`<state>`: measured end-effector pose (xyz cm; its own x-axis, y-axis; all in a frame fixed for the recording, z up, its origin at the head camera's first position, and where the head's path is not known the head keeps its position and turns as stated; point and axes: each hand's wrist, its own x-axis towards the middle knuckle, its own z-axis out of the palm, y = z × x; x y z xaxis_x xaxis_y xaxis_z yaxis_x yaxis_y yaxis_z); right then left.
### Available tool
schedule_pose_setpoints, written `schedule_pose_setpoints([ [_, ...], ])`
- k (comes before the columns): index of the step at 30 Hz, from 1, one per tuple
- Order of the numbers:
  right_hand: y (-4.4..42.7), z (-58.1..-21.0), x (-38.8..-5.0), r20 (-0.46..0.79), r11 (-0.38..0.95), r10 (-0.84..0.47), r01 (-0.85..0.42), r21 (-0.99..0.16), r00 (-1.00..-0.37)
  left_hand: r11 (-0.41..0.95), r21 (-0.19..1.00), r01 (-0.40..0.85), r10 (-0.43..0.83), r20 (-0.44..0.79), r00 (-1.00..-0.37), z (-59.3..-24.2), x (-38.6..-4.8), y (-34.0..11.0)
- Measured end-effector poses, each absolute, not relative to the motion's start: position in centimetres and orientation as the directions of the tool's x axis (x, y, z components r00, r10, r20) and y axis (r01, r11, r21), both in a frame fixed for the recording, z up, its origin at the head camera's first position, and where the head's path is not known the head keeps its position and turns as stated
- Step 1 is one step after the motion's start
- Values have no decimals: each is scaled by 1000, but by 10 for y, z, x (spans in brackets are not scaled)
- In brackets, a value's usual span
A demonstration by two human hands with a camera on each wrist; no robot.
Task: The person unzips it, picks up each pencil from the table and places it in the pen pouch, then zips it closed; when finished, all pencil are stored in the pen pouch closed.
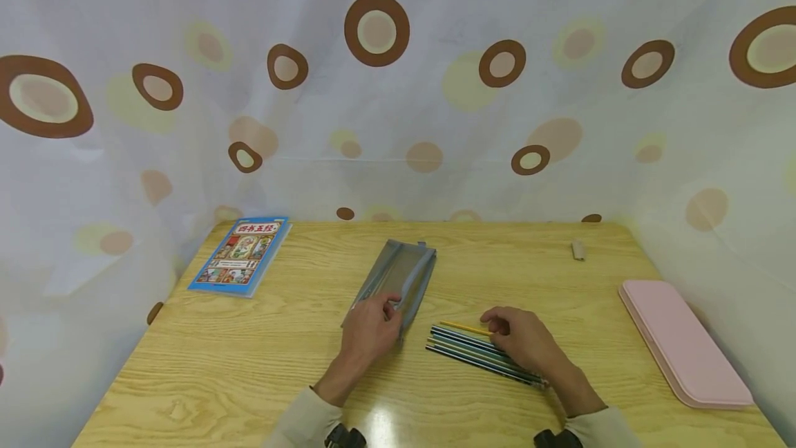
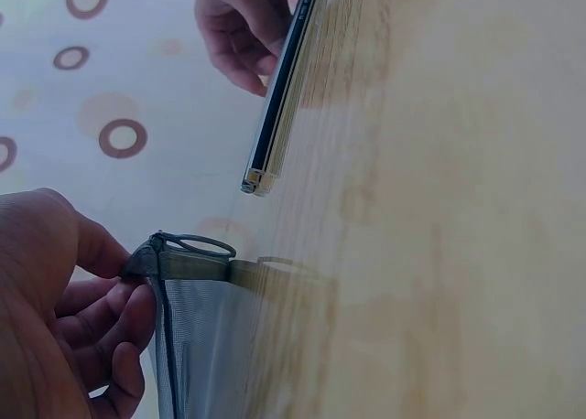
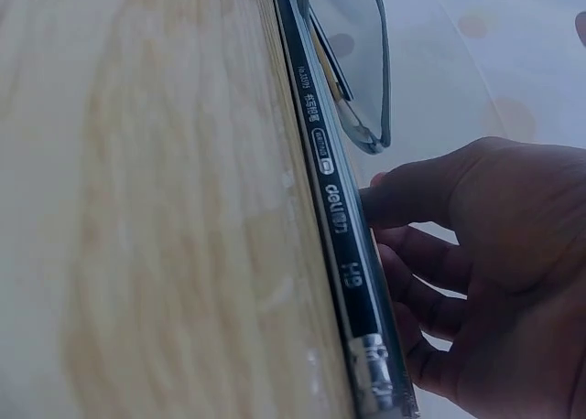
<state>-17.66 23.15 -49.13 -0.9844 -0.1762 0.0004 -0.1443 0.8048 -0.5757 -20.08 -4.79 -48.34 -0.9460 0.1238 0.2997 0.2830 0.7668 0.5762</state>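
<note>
Pale sleeves (image 1: pixel 305 419) lie nearest; beyond them, the left hand (image 1: pixel 371 323) pinches the mesh pouch (image 1: pixel 393 278). The right hand (image 1: pixel 524 339), whether gripping cannot be told, curves beside loose pencils (image 1: pixel 468 351) right of the pouch on the bench (image 1: pixel 249 358). A careless nudge could scatter those unbound pencils.

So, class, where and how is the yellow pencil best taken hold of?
I'd pinch the yellow pencil on its bare left stretch, thumb and finger coming from above and the far side. It lies flat along the far edge of the other pencils, with bare table beyond; the right hand hides its right end.
</note>
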Motion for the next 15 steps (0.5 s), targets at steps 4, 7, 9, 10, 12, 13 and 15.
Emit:
schedule_pose_setpoints([
  [4,233,-492,-177,-15,811,-182,-141,-568,-983,761,586,279,125,289,-949,-483,-200,-47],
  [7,233,-492,-178,-8,811,-185,-148,-566,-983,759,589,276,126,284,-951,-483,-199,-47],
  [9,232,-491,-178,22,806,-190,-169,-567,-982,760,588,277,126,284,-950,-484,-199,-47],
  [10,231,-490,-178,41,802,-193,-181,-569,-980,762,586,276,126,285,-950,-484,-199,-47],
  [12,230,-489,-179,86,794,-207,-219,-567,-974,764,583,278,126,287,-950,-485,-200,-47],
  [13,230,-488,-179,109,792,-213,-237,-563,-971,764,582,278,126,287,-950,-485,-200,-47],
  [15,230,-487,-180,147,784,-225,-268,-559,-963,763,584,275,127,282,-951,-485,-200,-47],
])
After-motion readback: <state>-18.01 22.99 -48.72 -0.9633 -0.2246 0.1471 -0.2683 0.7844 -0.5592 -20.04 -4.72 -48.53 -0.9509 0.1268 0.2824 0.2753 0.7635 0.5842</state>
